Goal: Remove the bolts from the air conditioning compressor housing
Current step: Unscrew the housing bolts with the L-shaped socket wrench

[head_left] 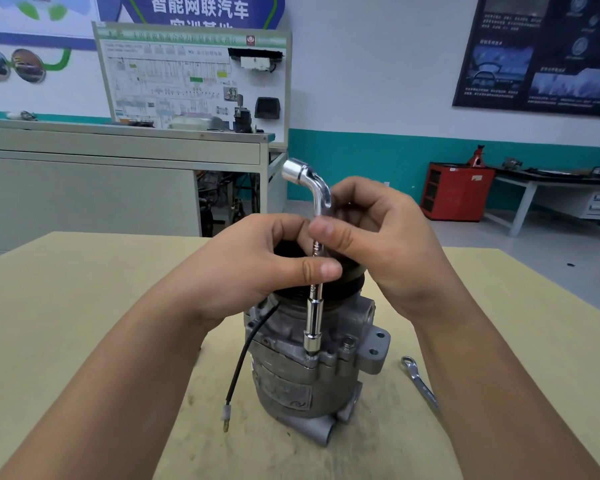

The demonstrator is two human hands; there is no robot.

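The grey cast-metal air conditioning compressor (pixel 291 386) stands upright near the middle of the tan wooden table (pixel 84 306). A chrome L-shaped socket wrench (pixel 314 317) stands upright, with its lower socket seated on the housing flange. The left hand (pixel 250 268) and the right hand (pixel 388 244) both pinch its shaft with curled fingers. A flat steel spanner (pixel 421 384) lies just to the right.

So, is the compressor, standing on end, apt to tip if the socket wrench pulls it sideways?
Probably heavy: the compressor looks cast metal, so it should resist. Yet it stands tall on uneven bottom fittings, so a sideways pull from the socket wrench may rock it.
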